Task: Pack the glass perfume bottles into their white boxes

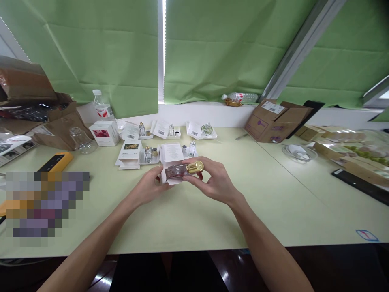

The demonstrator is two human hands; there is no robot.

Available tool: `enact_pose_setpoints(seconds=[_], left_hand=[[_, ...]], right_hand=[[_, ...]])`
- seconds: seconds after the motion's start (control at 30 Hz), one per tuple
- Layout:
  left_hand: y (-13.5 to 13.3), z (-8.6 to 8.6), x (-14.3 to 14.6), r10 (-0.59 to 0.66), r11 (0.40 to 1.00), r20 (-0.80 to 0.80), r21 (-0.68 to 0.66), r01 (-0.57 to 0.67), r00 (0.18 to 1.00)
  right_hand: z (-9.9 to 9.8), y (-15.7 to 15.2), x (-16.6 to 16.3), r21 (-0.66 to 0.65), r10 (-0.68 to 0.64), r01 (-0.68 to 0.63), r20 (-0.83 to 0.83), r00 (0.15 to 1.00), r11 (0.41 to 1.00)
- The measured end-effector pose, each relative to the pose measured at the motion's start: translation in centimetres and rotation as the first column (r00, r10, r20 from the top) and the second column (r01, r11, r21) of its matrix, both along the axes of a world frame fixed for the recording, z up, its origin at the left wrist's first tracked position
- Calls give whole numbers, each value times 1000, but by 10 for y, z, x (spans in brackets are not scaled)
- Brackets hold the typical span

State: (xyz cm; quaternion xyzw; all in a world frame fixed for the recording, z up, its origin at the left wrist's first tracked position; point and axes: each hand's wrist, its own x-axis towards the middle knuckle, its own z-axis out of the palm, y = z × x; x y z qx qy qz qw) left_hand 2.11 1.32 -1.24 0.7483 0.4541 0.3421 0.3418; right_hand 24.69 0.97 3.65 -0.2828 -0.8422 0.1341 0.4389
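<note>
A clear glass perfume bottle [175,171] with a gold cap [195,167] lies tilted on its side between my hands, over the table. My right hand [216,181] grips it near the cap, thumb below and fingers behind. Fingers of my left hand [149,185] are closed round a small white box [174,182] under the bottle's base. Whether the base sits inside the box is hidden. Just beyond, an opened white carton [172,153] holds a small clear bottle [192,149]. Left of it, a gold-capped bottle [148,154] stands in another opened carton [130,151].
More opened cartons with small bottles [207,129] line the table's back. A closed white box [104,133] stands left, near a plastic water bottle [101,105]. Cardboard boxes [273,121] are at both sides. A coiled white cable [299,153] and a black bar [361,184] lie right.
</note>
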Motion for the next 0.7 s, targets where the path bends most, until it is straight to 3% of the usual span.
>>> enact_pose_setpoints(seconds=[0.2,0.43,0.7], left_hand=[[1,-4,0,-2,998,-3,-55,2,1000],[0,5,0,-90,982,175,-147,116,980],[-3,6,6,-82,954,348,-244,174,934]], right_hand=[[0,-2,-4,-21,33,-32,42,999,999],[-3,-2,-4,17,68,-69,24,997,997],[-3,-3,-6,94,103,-107,49,994,990]])
